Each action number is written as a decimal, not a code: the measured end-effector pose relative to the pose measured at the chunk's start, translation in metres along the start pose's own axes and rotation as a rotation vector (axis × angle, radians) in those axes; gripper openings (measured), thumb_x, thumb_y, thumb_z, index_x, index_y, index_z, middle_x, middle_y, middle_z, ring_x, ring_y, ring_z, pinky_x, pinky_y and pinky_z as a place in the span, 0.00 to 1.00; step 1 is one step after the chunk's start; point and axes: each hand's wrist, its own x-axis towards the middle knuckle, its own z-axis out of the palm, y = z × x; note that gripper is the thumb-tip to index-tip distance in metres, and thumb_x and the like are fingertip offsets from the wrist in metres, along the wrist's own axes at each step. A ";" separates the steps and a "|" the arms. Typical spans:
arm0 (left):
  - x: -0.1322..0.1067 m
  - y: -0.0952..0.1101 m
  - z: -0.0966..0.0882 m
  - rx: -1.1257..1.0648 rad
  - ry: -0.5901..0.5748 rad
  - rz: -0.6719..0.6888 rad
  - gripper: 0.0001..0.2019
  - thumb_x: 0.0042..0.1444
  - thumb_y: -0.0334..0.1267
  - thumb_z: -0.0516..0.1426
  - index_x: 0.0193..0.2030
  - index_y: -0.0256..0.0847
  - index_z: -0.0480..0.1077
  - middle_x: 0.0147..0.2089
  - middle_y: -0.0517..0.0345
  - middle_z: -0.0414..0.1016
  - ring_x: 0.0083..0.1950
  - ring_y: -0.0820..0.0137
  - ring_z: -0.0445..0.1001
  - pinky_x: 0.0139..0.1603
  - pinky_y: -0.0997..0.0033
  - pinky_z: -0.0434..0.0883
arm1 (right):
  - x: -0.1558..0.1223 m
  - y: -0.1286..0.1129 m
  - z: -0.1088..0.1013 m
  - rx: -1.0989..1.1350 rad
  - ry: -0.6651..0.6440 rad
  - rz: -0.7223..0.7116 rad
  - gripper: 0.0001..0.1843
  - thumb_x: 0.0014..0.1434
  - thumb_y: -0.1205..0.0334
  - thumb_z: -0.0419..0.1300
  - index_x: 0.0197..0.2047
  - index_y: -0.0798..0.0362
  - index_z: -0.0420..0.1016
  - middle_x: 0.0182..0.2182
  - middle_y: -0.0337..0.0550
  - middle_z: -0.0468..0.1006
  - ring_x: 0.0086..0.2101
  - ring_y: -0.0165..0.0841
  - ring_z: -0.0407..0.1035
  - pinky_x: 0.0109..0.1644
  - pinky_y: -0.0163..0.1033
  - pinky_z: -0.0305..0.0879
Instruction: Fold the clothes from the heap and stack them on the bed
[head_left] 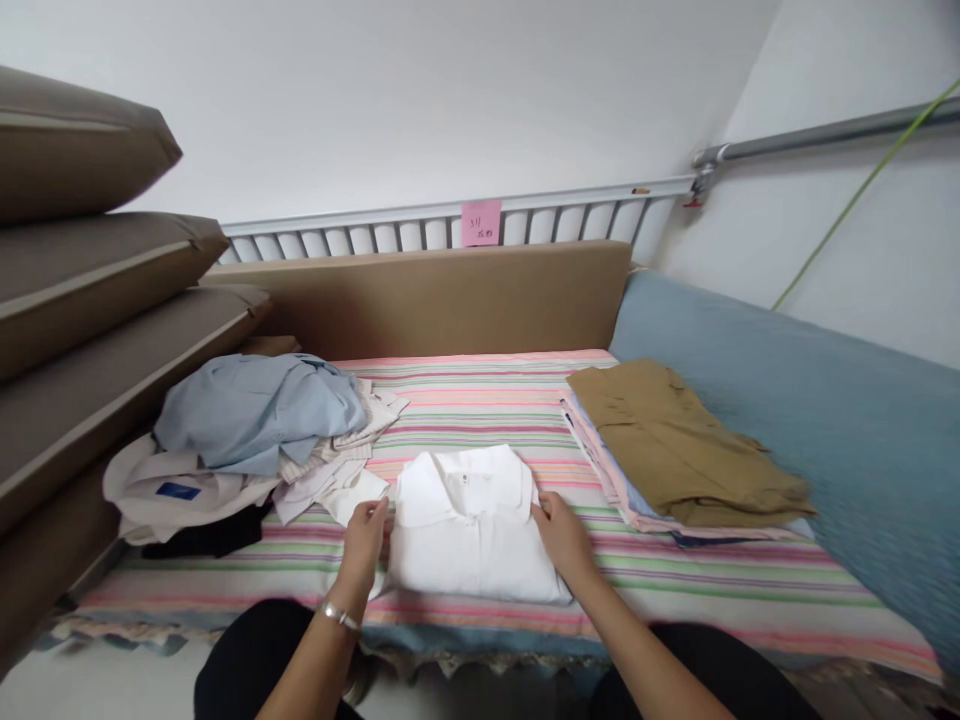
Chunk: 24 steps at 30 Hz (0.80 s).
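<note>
In the head view, a striped cloth (465, 395) in pink, green and white covers a low bed-like surface, its front edge hanging in ruffles. A white shirt (476, 555) lies folded near that front edge, collar towards the wall (420, 110). The right hand (564, 535) pinches the shirt's right edge; the left hand (365, 540) has its fingertips drawn together at the left edge, though I cannot tell whether they grip fabric. A loose clothes heap (262, 410) sits left, beside stacked brown cushions (97, 260); a neat folded stack (675, 440), olive on top, lies right, near a blue covering (787, 400). Behind a brown panel (450, 300) runs a white radiator (322, 243) bearing a pink note (481, 222).
</note>
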 end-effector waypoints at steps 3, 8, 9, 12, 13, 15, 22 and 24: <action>-0.024 -0.006 -0.012 0.000 -0.073 -0.020 0.27 0.40 0.60 0.56 0.36 0.36 0.67 0.21 0.63 0.66 0.21 0.72 0.64 0.22 0.71 0.60 | -0.015 -0.008 -0.005 0.024 0.168 -0.242 0.20 0.61 0.59 0.47 0.54 0.56 0.64 0.49 0.54 0.72 0.49 0.41 0.66 0.51 0.44 0.61; -0.040 -0.009 -0.011 -0.025 -0.221 0.067 0.33 0.37 0.52 0.62 0.49 0.36 0.66 0.22 0.67 0.64 0.26 0.71 0.66 0.30 0.70 0.63 | -0.040 -0.020 0.012 -0.141 0.103 -0.428 0.27 0.62 0.52 0.47 0.61 0.54 0.60 0.63 0.52 0.57 0.62 0.43 0.48 0.63 0.52 0.47; -0.039 -0.009 -0.009 -0.046 -0.270 0.087 0.33 0.38 0.51 0.61 0.52 0.36 0.64 0.24 0.65 0.66 0.29 0.69 0.68 0.33 0.69 0.64 | -0.042 -0.019 0.017 -0.184 0.059 -0.400 0.27 0.62 0.51 0.48 0.62 0.53 0.60 0.63 0.52 0.56 0.62 0.44 0.47 0.63 0.54 0.46; -0.035 -0.013 -0.007 -0.050 -0.356 0.153 0.32 0.43 0.49 0.59 0.54 0.37 0.62 0.28 0.61 0.69 0.34 0.66 0.70 0.36 0.68 0.65 | -0.043 -0.013 0.028 -0.260 -0.016 -0.335 0.27 0.62 0.51 0.47 0.62 0.50 0.60 0.63 0.50 0.56 0.63 0.43 0.47 0.63 0.55 0.44; -0.033 -0.016 -0.007 -0.003 -0.339 0.183 0.30 0.44 0.49 0.58 0.53 0.37 0.62 0.28 0.61 0.69 0.34 0.66 0.69 0.36 0.68 0.64 | -0.043 -0.011 0.030 -0.272 -0.021 -0.333 0.27 0.62 0.50 0.46 0.62 0.50 0.60 0.64 0.49 0.56 0.63 0.43 0.47 0.64 0.54 0.43; -0.033 -0.024 -0.008 0.164 -0.267 0.265 0.26 0.47 0.49 0.56 0.52 0.37 0.64 0.26 0.62 0.66 0.30 0.68 0.66 0.33 0.69 0.62 | -0.043 -0.007 0.032 -0.288 -0.014 -0.343 0.27 0.63 0.50 0.45 0.62 0.49 0.59 0.64 0.48 0.55 0.63 0.41 0.46 0.64 0.53 0.42; -0.045 -0.044 -0.016 0.438 -0.161 0.310 0.18 0.52 0.44 0.52 0.48 0.40 0.68 0.21 0.65 0.62 0.24 0.68 0.63 0.29 0.70 0.55 | -0.043 -0.004 0.037 -0.318 0.011 -0.365 0.27 0.63 0.49 0.45 0.63 0.48 0.58 0.64 0.48 0.55 0.63 0.41 0.47 0.64 0.52 0.42; -0.048 -0.044 -0.016 0.448 -0.139 0.300 0.18 0.52 0.43 0.52 0.48 0.41 0.68 0.22 0.63 0.65 0.24 0.68 0.64 0.29 0.70 0.55 | -0.044 -0.004 0.037 -0.324 0.022 -0.367 0.27 0.63 0.49 0.45 0.63 0.48 0.58 0.64 0.48 0.56 0.63 0.41 0.48 0.64 0.52 0.42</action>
